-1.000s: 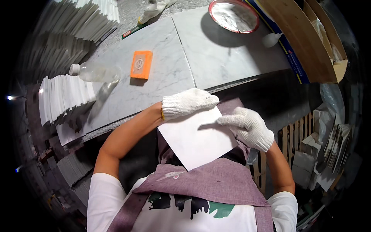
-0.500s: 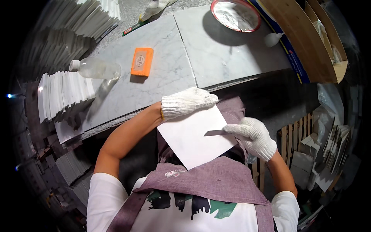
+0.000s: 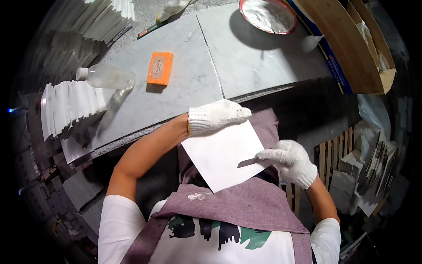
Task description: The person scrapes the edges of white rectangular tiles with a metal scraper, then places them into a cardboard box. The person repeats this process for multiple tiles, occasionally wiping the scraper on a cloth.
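A thin, white, square tile (image 3: pixel 222 154) lies tilted over my lap. My left hand (image 3: pixel 220 115), in a white knit glove, is closed along its far edge; the fingers lie together, some hidden from view. At the tile's right corner is my gloved right hand (image 3: pixel 292 163). One of its digits stretches left above the tile and casts a dark, narrow shadow on the white surface. The other fingers look loosely curled and partly hidden, and nothing shows in them. A purple apron (image 3: pixel 237 202) covers my lap beneath the tile.
Past the tile stands a grey marble bench (image 3: pixel 184 61) with an orange block (image 3: pixel 160 68), a clear bottle (image 3: pixel 110 77), stacked white tiles (image 3: pixel 72 108) and a red-rimmed bowl (image 3: pixel 268 15) of white material. A cardboard box (image 3: pixel 347 44) is at far right, a wooden pallet (image 3: pixel 336 147) below.
My left hand has shifted slightly right, and the tile has turned a little with it. My right hand has moved a little nearer to me and right, along the tile's corner.
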Tool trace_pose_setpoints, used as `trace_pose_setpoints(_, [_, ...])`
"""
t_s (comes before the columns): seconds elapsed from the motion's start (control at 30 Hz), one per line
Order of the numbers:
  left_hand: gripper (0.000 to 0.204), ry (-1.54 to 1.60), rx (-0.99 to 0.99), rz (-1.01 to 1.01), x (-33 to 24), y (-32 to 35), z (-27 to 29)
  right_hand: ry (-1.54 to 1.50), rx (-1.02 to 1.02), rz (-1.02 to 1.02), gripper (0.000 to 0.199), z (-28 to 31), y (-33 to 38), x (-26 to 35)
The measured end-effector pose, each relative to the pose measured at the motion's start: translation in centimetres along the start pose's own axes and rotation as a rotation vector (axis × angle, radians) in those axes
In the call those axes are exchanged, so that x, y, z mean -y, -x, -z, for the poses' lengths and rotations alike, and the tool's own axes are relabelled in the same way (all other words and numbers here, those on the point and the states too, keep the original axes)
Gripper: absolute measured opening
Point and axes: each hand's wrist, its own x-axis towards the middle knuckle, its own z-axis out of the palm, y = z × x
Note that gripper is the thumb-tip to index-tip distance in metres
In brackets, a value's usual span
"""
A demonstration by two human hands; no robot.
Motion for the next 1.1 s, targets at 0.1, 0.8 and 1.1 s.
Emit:
trace_pose_setpoints(0.1, [0.032,0.127,0.002,-0.061,-0.2,-0.4,-0.4,-0.029,-0.143,0.049,0.048,0.0,-1.6,-0.2])
trace_pose_setpoints(0.8, [0.031,0.062,-0.01,-0.091,0.2,0.0,-0.3,-0.159,-0.15,0.01,0.03,-0.6,-1.5,-0.4])
trace_pose_setpoints(1.1, [0.024,0.279,-0.065,0.052,-0.3,3.1,1.2,-0.83,0.01,-0.282,0.027,2.5,3.6,-1.6])
